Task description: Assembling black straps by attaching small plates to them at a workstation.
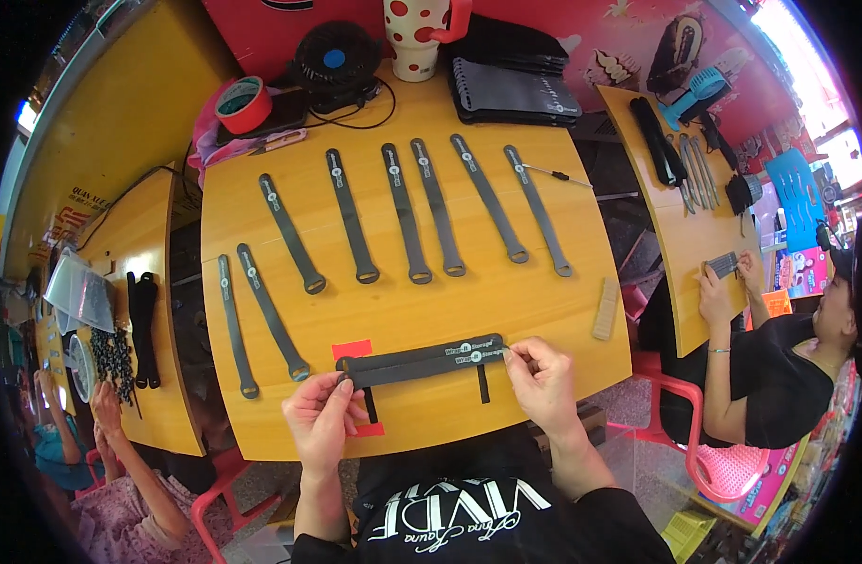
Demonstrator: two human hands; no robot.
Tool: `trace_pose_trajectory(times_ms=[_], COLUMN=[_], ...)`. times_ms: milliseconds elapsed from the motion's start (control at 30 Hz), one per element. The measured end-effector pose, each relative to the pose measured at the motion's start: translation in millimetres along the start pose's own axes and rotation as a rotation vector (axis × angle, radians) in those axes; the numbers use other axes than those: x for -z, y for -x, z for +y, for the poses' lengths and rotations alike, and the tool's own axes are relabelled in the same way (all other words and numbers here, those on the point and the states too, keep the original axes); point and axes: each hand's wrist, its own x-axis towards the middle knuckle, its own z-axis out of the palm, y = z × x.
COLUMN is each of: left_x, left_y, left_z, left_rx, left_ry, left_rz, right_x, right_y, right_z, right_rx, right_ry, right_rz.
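My left hand (320,416) pinches the left end of a black storage strap (414,370) with white print. The right end of that strap is between the thumb and fingers of my right hand (542,379). It stretches level near the table's front edge, overlapping a second black strap (421,352) just behind it. Beneath them, a dark strip (484,383) and red tape (353,349) mark the tabletop. Farther back, several similar straps (346,216) lie spread in a row, each with a slotted end toward me. Two more straps (271,310) rest at the left.
On the wooden table (478,423) are a black fan (335,61), a red tape roll (243,103), a spotted tumbler (415,38), a stack of black straps (515,89), a thin pen-like tool (559,175) and a beige strip (605,308). People work at side tables, left and right.
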Motion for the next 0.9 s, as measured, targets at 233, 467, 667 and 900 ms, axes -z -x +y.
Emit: trace_pose_trajectory(times_ms=[233,467,667,900], left_x=[-0.9,-1.3,1.4,-0.2], left_y=[-1.9,-2.7,-3.1,-3.3], left_z=[0.2,0.2,-0.9,-0.9], left_rx=[0.013,0.015,0.015,0.017], left_ry=[-0.010,-0.015,0.003,0.031], left_rz=[0.006,0.027,0.032,0.040], right_x=[-1.0,-2.7,-2.6,1.0], right_y=[-1.4,-1.3,-1.4,-3.8], right_z=[1.6,3.7,8.6,2.5], right_rx=[0.021,0.029,0.087,0.013], right_ry=[0.027,-0.004,-0.027,0.012], right_rz=[0.012,0.019,0.030,-0.025])
